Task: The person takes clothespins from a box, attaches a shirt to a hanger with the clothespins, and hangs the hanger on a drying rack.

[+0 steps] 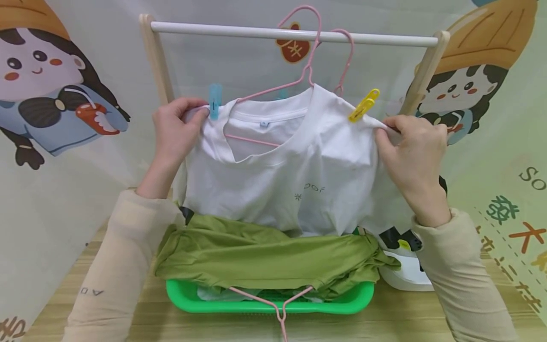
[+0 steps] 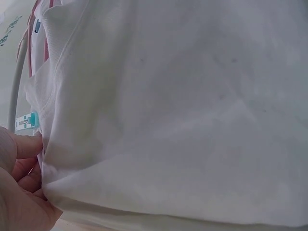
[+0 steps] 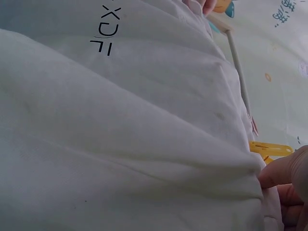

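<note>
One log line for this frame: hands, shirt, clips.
left hand: pinches white T-shirt shoulder by blue clip | right hand: pinches other shoulder by yellow clip | shirt on pink hanger

Small grey print on the chest of the white T-shirt point(image 1: 295, 175) read roughly "oof" beside a star-like mark in the head view; the first letters were folded out of sight. In the right wrist view, dark print on the same shirt showed about 3 characters, turned sideways and not legible. The beige left sleeve point(image 1: 115, 266) carried the letters "A O" as seen inverted. The backdrop point(image 1: 513, 199) at right bore "SO", cut by the frame edge, above coloured Chinese characters, including one resembling "大".
</note>
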Demonstrator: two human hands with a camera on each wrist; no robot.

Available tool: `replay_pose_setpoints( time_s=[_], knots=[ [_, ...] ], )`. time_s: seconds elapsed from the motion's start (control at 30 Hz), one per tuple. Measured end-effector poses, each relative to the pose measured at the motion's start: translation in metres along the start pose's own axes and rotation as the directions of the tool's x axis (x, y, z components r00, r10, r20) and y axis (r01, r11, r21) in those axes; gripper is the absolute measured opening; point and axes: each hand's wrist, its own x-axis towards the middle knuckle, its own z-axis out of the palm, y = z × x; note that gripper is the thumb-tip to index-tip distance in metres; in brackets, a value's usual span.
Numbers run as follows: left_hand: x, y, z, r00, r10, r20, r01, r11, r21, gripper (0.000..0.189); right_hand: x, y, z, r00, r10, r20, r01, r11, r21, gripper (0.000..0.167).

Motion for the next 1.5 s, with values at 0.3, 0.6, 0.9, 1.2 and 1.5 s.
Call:
replay_pose_setpoints(
  time_s=[0.3, 0.6, 0.9, 1.2, 1.5],
  knots=[
    [0.000, -0.006, 0.004, 0.997, 0.056, 0.057, -0.058, 0.998, 0.039, 0.017, -0.006, -0.001, -0.006, 0.999, -0.030, 0.027, 0.029, 0.999, 0.030, 0.014],
    [-0.006, -0.021, 0.009, 0.991, 0.040, 0.124, -0.049, 0.996, 0.068, 0.018, -0.013, 0.001, -0.007, 0.991, -0.071, 0.113, 0.063, 0.996, 0.067, 0.012],
    [-0.006, -0.026, 0.015, 0.975, 0.072, 0.209, -0.087, 0.994, 0.067, 0.025, -0.017, 0.005, -0.006, 0.989, -0.128, 0.079, 0.122, 0.989, 0.086, 0.014],
    [-0.007, -0.028, 0.018, 0.962, 0.069, 0.265, -0.099, 0.990, 0.101, 0.030, -0.021, 0.007, -0.003, 0.985, -0.170, 0.040, 0.165, 0.980, 0.111, 0.012],
    [-0.011, -0.027, 0.015, 0.947, 0.100, 0.306, -0.122, 0.991, 0.053, 0.037, -0.023, 0.009, -0.005, 0.986, -0.167, 0.004, 0.163, 0.966, 0.200, 0.011]
  ],
)
